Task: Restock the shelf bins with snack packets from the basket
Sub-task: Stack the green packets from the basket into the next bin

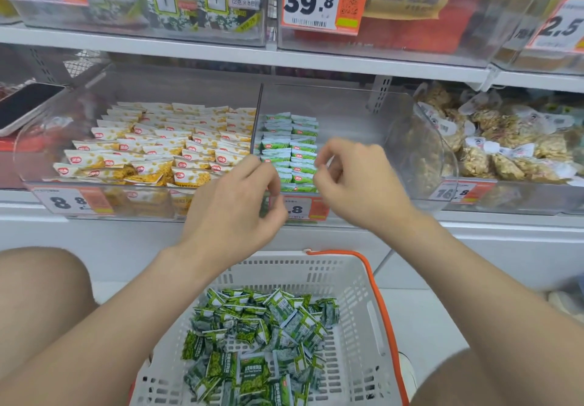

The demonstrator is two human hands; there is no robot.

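Small green snack packets (289,143) stand in two neat rows at the left of a clear shelf bin (363,114), whose right part is bare. A white basket (357,279) with an orange handle sits below, between my knees, with a loose heap of the same green packets (252,336) in it. My left hand (240,197) hovers at the bin's front edge, its fingers loosely curled, and I see nothing in it. My right hand (354,178) is beside it, with curled fingertips at the right row of packets. Whether it pinches one is unclear.
A thin divider (256,118) separates the green packets from a bin full of yellow packets (164,146). To the right is a bin of bagged nut snacks (505,149). A phone (25,102) lies at far left. Another shelf of bins hangs close above.
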